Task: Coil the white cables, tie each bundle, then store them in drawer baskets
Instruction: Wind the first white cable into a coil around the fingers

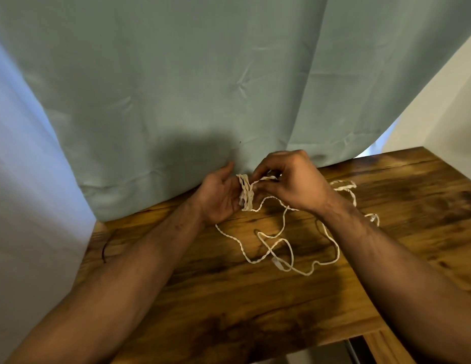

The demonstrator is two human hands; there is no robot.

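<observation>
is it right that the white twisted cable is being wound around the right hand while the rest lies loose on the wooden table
Not quite. The head view shows the white twisted cable wound around the left hand; the right hand feeds it. The rest does lie loose on the wooden table.

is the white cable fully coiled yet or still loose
Partly coiled: a few loops of the white cable wrap the left hand; most lies loose on the table.

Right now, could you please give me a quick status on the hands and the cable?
Left hand holds wrapped loops of twisted white cable. Right hand pinches the strand, winding. Loose slack on wooden table. Thin dark tie lies left, untouched.
</observation>
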